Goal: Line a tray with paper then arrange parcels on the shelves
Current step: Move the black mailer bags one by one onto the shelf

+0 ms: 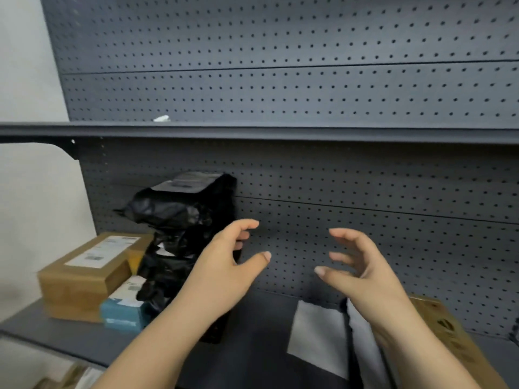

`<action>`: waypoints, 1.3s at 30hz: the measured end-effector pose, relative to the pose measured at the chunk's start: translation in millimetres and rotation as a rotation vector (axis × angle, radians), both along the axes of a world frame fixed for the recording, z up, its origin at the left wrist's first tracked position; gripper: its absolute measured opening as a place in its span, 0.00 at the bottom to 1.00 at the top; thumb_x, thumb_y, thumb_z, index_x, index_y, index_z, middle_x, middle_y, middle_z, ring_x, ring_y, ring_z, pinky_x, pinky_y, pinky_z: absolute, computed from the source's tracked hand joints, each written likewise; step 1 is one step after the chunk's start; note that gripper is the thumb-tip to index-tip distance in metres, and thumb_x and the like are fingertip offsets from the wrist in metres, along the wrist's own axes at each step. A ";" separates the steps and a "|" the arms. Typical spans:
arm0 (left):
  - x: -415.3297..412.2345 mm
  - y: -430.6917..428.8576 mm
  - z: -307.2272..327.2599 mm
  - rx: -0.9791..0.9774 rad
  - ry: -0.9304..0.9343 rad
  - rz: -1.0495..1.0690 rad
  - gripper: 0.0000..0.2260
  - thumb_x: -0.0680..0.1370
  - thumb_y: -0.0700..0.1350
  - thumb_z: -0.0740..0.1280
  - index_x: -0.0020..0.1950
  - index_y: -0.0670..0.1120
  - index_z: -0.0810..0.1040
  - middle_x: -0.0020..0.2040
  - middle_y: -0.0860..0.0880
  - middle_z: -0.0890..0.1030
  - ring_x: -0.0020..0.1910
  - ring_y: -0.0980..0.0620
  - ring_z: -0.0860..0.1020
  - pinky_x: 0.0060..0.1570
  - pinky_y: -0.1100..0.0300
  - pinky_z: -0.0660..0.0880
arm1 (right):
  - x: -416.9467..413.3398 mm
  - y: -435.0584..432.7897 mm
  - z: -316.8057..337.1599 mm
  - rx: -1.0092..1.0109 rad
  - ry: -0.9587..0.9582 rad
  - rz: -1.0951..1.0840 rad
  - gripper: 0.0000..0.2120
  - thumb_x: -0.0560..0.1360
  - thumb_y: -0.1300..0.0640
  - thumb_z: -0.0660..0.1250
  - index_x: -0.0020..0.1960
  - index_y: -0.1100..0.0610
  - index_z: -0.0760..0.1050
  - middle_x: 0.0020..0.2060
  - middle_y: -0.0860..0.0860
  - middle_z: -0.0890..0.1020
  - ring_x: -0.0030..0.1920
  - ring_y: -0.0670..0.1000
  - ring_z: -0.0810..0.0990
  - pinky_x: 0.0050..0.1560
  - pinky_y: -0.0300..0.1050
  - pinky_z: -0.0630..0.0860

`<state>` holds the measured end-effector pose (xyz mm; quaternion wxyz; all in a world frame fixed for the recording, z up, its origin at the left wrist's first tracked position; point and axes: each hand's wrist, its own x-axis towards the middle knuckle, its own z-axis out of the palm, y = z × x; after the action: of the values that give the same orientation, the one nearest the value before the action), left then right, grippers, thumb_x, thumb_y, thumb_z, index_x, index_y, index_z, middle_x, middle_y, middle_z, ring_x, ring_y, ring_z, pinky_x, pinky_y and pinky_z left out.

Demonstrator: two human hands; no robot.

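Note:
My left hand (224, 265) and my right hand (362, 270) hover above the lower shelf (252, 327), both open, fingers spread, holding nothing. A stack of black plastic-wrapped parcels (179, 228) stands against the pegboard just left of my left hand, apart from it. A brown cardboard box (84, 273) with a white label lies at the shelf's left end, with a small teal and white box (123, 307) in front of it. A white paper-like sheet (317, 338) lies under my right wrist. Another brown box (449, 335) sits at the right.
The upper shelf (252, 130) crosses the view above, with a small white object (162, 118) on it. Dark grey pegboard (365, 192) backs both shelves. A pale wall (25, 192) stands to the left.

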<state>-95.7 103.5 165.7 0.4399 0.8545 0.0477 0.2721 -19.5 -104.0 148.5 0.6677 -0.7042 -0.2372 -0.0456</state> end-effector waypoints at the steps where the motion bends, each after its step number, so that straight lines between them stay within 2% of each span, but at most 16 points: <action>1: -6.6 13.7 6.9 -0.004 -0.023 -0.003 0.20 0.74 0.50 0.72 0.64 0.63 0.72 0.60 0.62 0.75 0.61 0.62 0.73 0.54 0.68 0.69 | -2.2 15.5 2.9 0.026 0.004 0.023 0.26 0.69 0.65 0.76 0.59 0.42 0.74 0.61 0.37 0.74 0.53 0.35 0.78 0.52 0.40 0.79; 4: -26.7 55.2 29.4 -0.009 -0.086 -0.015 0.20 0.72 0.50 0.73 0.61 0.65 0.74 0.58 0.63 0.78 0.60 0.64 0.75 0.57 0.64 0.71 | -6.8 60.0 10.8 0.026 -0.018 0.059 0.27 0.69 0.65 0.76 0.59 0.41 0.74 0.62 0.36 0.74 0.52 0.36 0.79 0.53 0.44 0.80; 7: -39.6 96.3 49.3 0.010 -0.127 0.014 0.19 0.70 0.51 0.74 0.57 0.67 0.76 0.58 0.63 0.79 0.60 0.62 0.75 0.62 0.56 0.72 | -10.8 100.9 21.8 -0.010 -0.042 0.096 0.27 0.69 0.63 0.77 0.59 0.38 0.73 0.62 0.34 0.72 0.58 0.40 0.78 0.55 0.45 0.80; 13: -38.0 167.7 68.9 -0.043 -0.083 0.099 0.17 0.73 0.48 0.74 0.59 0.63 0.77 0.60 0.59 0.78 0.64 0.56 0.74 0.65 0.49 0.71 | -10.2 165.7 40.2 -0.089 -0.080 0.126 0.23 0.72 0.55 0.75 0.61 0.37 0.72 0.64 0.37 0.71 0.63 0.43 0.72 0.55 0.43 0.74; 16: -25.6 190.4 65.3 -0.081 -0.050 0.102 0.16 0.74 0.46 0.73 0.60 0.59 0.78 0.62 0.54 0.77 0.64 0.54 0.74 0.62 0.52 0.71 | -3.2 189.0 48.5 -0.084 -0.077 0.096 0.19 0.74 0.53 0.72 0.61 0.37 0.73 0.65 0.41 0.72 0.65 0.46 0.71 0.58 0.43 0.71; 18: -12.9 199.6 60.4 -0.151 -0.003 0.070 0.16 0.76 0.47 0.71 0.62 0.59 0.78 0.62 0.54 0.76 0.63 0.52 0.74 0.58 0.56 0.70 | 3.8 201.3 56.0 -0.061 -0.073 0.072 0.17 0.76 0.53 0.71 0.62 0.39 0.74 0.65 0.44 0.74 0.63 0.47 0.73 0.57 0.40 0.72; 21: 9.4 207.2 56.3 -0.231 0.073 0.015 0.19 0.74 0.52 0.72 0.65 0.60 0.77 0.65 0.53 0.76 0.64 0.50 0.74 0.65 0.54 0.71 | 13.5 217.8 64.4 -0.037 0.002 0.089 0.20 0.76 0.53 0.70 0.66 0.44 0.73 0.62 0.46 0.76 0.53 0.41 0.78 0.39 0.27 0.74; 22: 16.9 208.7 55.5 -0.248 0.096 -0.009 0.20 0.73 0.54 0.72 0.65 0.61 0.77 0.66 0.53 0.76 0.64 0.50 0.75 0.67 0.51 0.71 | 15.5 224.0 66.0 -0.052 0.026 0.103 0.22 0.75 0.52 0.70 0.68 0.44 0.72 0.62 0.46 0.77 0.51 0.40 0.78 0.38 0.27 0.74; 24: 28.8 207.3 54.5 -0.303 0.126 -0.080 0.19 0.73 0.53 0.73 0.64 0.61 0.77 0.65 0.52 0.77 0.61 0.51 0.77 0.66 0.51 0.73 | 21.5 233.4 65.1 -0.116 0.055 0.119 0.25 0.74 0.47 0.71 0.69 0.42 0.70 0.63 0.46 0.77 0.54 0.44 0.78 0.47 0.34 0.75; 27: 40.3 205.3 51.7 -0.416 0.117 -0.157 0.17 0.69 0.51 0.75 0.56 0.63 0.82 0.64 0.51 0.79 0.62 0.49 0.77 0.68 0.49 0.71 | 24.6 243.7 62.4 -0.116 0.125 0.143 0.25 0.74 0.45 0.70 0.70 0.41 0.69 0.58 0.44 0.77 0.52 0.42 0.77 0.47 0.35 0.73; 29: 45.4 206.5 47.8 -0.462 0.088 -0.185 0.20 0.63 0.54 0.76 0.54 0.63 0.83 0.64 0.51 0.79 0.65 0.47 0.76 0.69 0.47 0.69 | 28.1 248.3 57.5 -0.089 0.148 0.151 0.26 0.73 0.44 0.70 0.70 0.40 0.69 0.61 0.44 0.78 0.56 0.45 0.78 0.57 0.42 0.76; 31: 46.7 205.1 45.7 -0.477 0.048 -0.180 0.19 0.66 0.51 0.75 0.56 0.60 0.83 0.62 0.52 0.80 0.64 0.48 0.77 0.69 0.47 0.70 | 28.3 251.7 53.8 -0.079 0.139 0.153 0.26 0.74 0.45 0.68 0.71 0.40 0.68 0.63 0.46 0.77 0.60 0.48 0.77 0.62 0.45 0.74; 33: 47.3 202.9 45.2 -0.462 0.022 -0.191 0.16 0.72 0.45 0.73 0.59 0.58 0.82 0.61 0.52 0.80 0.62 0.50 0.77 0.68 0.48 0.71 | 25.3 254.0 53.4 -0.070 0.109 0.152 0.25 0.76 0.48 0.67 0.72 0.42 0.66 0.60 0.45 0.77 0.59 0.47 0.76 0.57 0.41 0.72; 37: 44.2 198.7 52.5 -0.389 -0.016 -0.218 0.20 0.70 0.48 0.74 0.61 0.62 0.79 0.63 0.54 0.79 0.63 0.53 0.77 0.67 0.53 0.72 | 18.1 251.6 60.9 -0.002 0.032 0.135 0.22 0.76 0.52 0.69 0.68 0.40 0.68 0.53 0.39 0.77 0.52 0.37 0.75 0.46 0.33 0.72; 39: 42.0 195.1 58.7 -0.383 -0.061 -0.218 0.20 0.73 0.45 0.73 0.62 0.61 0.79 0.62 0.55 0.79 0.60 0.56 0.77 0.61 0.59 0.74 | 16.7 247.5 65.0 0.028 0.009 0.133 0.20 0.76 0.53 0.69 0.64 0.38 0.68 0.52 0.37 0.76 0.51 0.34 0.74 0.45 0.31 0.71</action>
<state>-53.7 298.6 224.3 0.6220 0.7470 -0.0075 0.2345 -2.8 143.5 213.5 0.6800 -0.6777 -0.2797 -0.0011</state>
